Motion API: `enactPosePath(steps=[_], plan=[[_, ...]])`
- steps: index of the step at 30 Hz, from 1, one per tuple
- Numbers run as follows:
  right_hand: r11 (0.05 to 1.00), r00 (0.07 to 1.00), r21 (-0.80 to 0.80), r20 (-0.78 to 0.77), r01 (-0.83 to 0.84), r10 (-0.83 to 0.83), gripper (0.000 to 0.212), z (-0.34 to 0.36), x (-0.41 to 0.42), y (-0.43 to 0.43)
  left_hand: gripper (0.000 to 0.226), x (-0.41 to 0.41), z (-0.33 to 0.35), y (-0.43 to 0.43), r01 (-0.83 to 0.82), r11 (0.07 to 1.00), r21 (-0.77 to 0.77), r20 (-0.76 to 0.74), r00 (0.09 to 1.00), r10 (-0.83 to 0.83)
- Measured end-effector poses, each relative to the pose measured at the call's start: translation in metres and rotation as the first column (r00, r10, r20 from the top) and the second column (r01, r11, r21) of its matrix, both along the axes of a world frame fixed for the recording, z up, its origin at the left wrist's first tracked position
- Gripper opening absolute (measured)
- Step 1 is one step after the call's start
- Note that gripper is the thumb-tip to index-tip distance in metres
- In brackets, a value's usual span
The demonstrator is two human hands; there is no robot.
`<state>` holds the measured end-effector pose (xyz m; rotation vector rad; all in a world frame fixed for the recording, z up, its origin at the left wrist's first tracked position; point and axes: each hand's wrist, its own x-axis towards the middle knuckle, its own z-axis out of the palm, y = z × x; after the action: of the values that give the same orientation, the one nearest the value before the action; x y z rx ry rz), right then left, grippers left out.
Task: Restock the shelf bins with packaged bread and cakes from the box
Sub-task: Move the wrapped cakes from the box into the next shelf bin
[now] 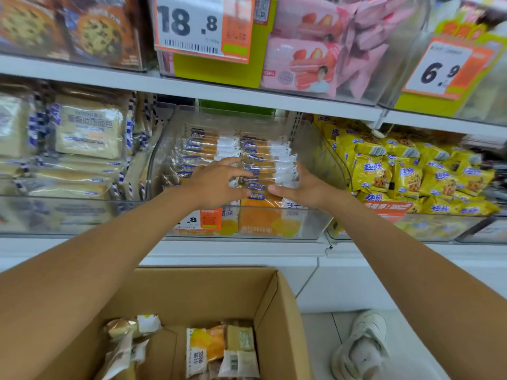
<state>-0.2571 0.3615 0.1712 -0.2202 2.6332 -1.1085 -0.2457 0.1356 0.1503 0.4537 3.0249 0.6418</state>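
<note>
Above cakes (263, 157), tag 18.8 (192, 26), tag 6.9 (444, 69)

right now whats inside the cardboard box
An orange-and-white pack, a gold pack and a few more wrapped cakes lie in the cardboard box. The left arm hides its left side.
</note>
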Motion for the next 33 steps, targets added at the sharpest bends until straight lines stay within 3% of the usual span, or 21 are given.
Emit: enactPosePath(steps=[2, 4, 7, 9, 13, 17, 20, 22, 25, 28, 30, 33], plan=[[0.985, 0.989, 0.163, -0.143, 0.064, -0.040, 0.107, -0.002, 0.005, 0.000, 0.058, 0.006, 0.003, 0.000, -0.013, 0.998, 0.062, -0.020, 1.000, 0.014], [0.934, 0.929, 0.318, -0.369, 0.162, -0.035, 0.098, -0.004, 0.018, -0.003, 0.052, 0.017, 0.007, 0.000, -0.049, 0.984, 0.171, -0.124, 0.990, 0.071], [0.962, 0.720, 0.209, -0.693, 0.175, 0.019, 0.052, -0.004, 0.052, -0.017, 0.020, 0.049, 0.011, -0.002, -0.083, 0.951, 0.299, -0.281, 0.945, 0.170], [0.988, 0.704, 0.129, -0.709, 0.080, 0.035, 0.028, -0.011, 0.079, -0.033, 0.009, 0.077, 0.004, -0.008, -0.113, 0.936, 0.333, -0.251, 0.946, 0.203], [0.968, 0.849, 0.203, -0.477, -0.148, 0.229, 0.017, -0.069, 0.127, -0.062, 0.012, 0.139, -0.054, -0.034, -0.203, 0.938, 0.280, 0.018, 0.978, 0.206], [0.872, 0.940, 0.391, -0.043, -0.296, 0.339, 0.034, -0.167, 0.160, -0.079, 0.015, 0.194, -0.143, -0.075, -0.364, 0.907, 0.213, 0.316, 0.904, 0.288], [0.880, 0.957, 0.400, 0.233, -0.257, 0.174, 0.043, -0.238, 0.169, -0.082, 0.015, 0.218, -0.201, -0.100, -0.489, 0.856, 0.169, 0.451, 0.810, 0.374], [0.935, 0.931, 0.338, 0.363, -0.109, -0.023, 0.044, -0.279, 0.173, -0.081, 0.007, 0.226, -0.229, -0.109, -0.559, 0.810, 0.175, 0.517, 0.753, 0.408], [0.935, 0.879, 0.342, 0.413, 0.092, -0.237, 0.073, -0.339, 0.175, -0.081, 0.001, 0.235, -0.265, -0.116, -0.635, 0.741, 0.219, 0.606, 0.684, 0.406], [0.883, 0.880, 0.464, 0.387, 0.071, -0.274, 0.089, -0.382, 0.173, -0.087, 0.009, 0.241, -0.294, -0.121, -0.701, 0.668, 0.249, 0.689, 0.613, 0.386], [0.855, 0.897, 0.519, 0.372, 0.011, -0.237, 0.085, -0.389, 0.171, -0.094, 0.010, 0.241, -0.307, -0.126, -0.721, 0.642, 0.261, 0.737, 0.579, 0.349], [0.895, 0.893, 0.439, 0.369, 0.078, -0.258, 0.060, -0.375, 0.161, -0.099, 0.011, 0.234, -0.317, -0.129, -0.742, 0.627, 0.236, 0.765, 0.540, 0.352]])
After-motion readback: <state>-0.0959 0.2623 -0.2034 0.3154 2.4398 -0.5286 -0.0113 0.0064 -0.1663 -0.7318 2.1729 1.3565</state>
